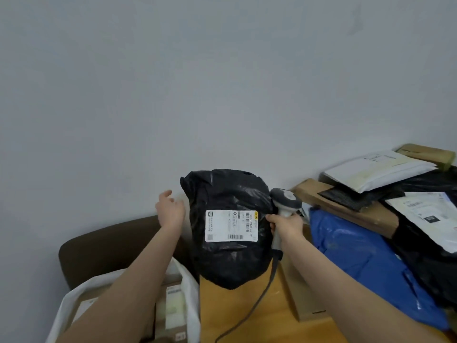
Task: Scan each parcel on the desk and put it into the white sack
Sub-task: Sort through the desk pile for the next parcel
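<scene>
A black plastic-wrapped parcel [227,194] with a white shipping label [231,226] stands upright at the desk's left end, label facing me. My left hand [170,211] is just left of it, fingers spread, holding nothing; whether it touches the parcel is unclear. My right hand [284,226] grips a grey corded barcode scanner [285,199] at the parcel's right edge, fingertips against the wrap. The white sack [190,293] gapes at lower left below my left forearm, with cardboard boxes inside.
The wooden desk [247,318] carries a pile at right: a blue bag parcel [358,256], a long cardboard box [346,209], a white mailer [376,172] and a black labelled parcel [432,219]. A brown seat [99,243] stands behind the sack. The scanner cable [259,300] trails across the desk.
</scene>
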Demonstrator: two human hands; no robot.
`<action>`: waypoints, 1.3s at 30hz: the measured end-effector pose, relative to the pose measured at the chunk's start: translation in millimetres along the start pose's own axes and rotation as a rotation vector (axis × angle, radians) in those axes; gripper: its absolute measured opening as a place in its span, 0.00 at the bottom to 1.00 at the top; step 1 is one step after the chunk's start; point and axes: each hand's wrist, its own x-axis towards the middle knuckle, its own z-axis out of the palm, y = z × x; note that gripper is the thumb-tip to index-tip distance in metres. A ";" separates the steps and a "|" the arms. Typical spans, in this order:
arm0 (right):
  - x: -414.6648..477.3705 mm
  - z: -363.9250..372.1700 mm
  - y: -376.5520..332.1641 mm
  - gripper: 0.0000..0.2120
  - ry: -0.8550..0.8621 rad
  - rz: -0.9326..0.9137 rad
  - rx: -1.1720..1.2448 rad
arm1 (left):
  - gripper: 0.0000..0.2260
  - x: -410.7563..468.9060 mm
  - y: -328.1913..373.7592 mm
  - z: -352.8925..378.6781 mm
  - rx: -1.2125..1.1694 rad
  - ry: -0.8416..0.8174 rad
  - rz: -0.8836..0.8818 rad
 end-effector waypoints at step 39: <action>-111.0 -9.0 55.8 0.04 -0.438 0.092 -0.162 | 0.08 -52.5 -106.0 -9.8 -0.328 -0.180 -0.285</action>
